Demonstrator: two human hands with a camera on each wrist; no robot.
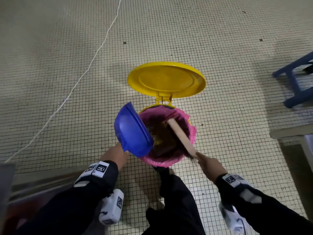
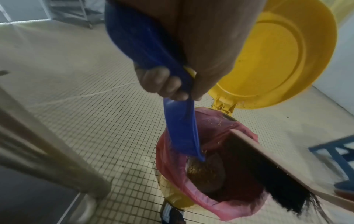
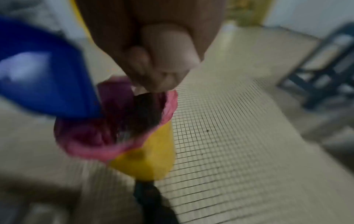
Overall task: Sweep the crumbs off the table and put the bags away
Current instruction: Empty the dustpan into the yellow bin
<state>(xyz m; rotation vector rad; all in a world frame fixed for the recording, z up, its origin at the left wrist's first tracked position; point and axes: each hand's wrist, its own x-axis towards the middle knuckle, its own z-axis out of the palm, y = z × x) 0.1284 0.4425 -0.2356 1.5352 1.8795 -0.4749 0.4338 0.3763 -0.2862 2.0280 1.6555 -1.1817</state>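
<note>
At the far left of the head view a white cord [image 1: 79,78] runs slantwise across the small-tiled floor [image 1: 50,107], and a grey metal edge [image 1: 42,177] crosses the lower left corner. The person's left hand [image 1: 115,154] has its grip closed round the handle of a blue dustpan [image 1: 132,131], fingers [image 2: 162,82] curled about it as the left wrist view shows. The dustpan is tipped steeply, its lip pointing down into the mouth of a yellow bin [image 3: 151,157] lined with a pink bag [image 1: 192,133]. Golden-brown crumbs [image 2: 203,171] lie heaped inside the bag just under the dustpan's lip, with a few specks clinging to the liner's far wall. The bin's yellow lid [image 1: 166,79] stands open behind it, hinged at the far side, its underside dotted with specks. Below the bin a dark trouser leg [image 1: 177,197] reaches to its base. To the right, a brush [image 1: 182,137] with a pale wooden back and dark bristles [image 2: 268,169] slants over the bin's right half, bristles inside the liner. The right hand [image 1: 209,164] has its grip closed on the brush's near end; the right wrist view is blurred but shows its fingers [image 3: 168,51] curled shut. At the far right stands a blue frame [image 1: 294,78] on the floor
</note>
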